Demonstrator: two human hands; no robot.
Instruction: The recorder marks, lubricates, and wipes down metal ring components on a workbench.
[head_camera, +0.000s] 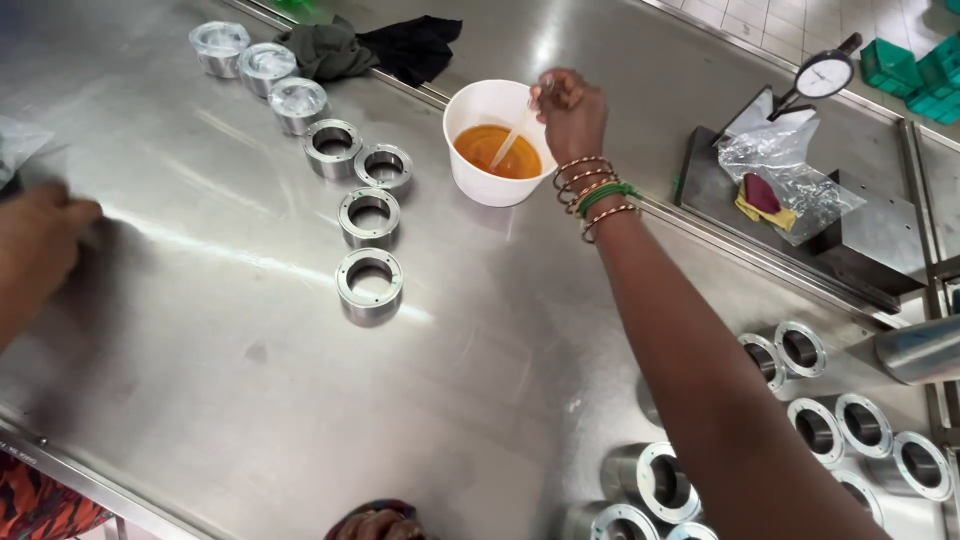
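My right hand (570, 112), fingers pinched around a pale brush (512, 140), dips it into the amber liquid of the white bowl (492, 185) at the steel table's (250, 400) far side, while my left hand (40, 240), loosely curled, rests near the table's left edge, well apart from the metal rings (370, 285).

bowl (490, 185) behind table centre | ring row (369, 281) left of bowl | cloths (370, 48) behind rings | dial gauge (823, 75) right
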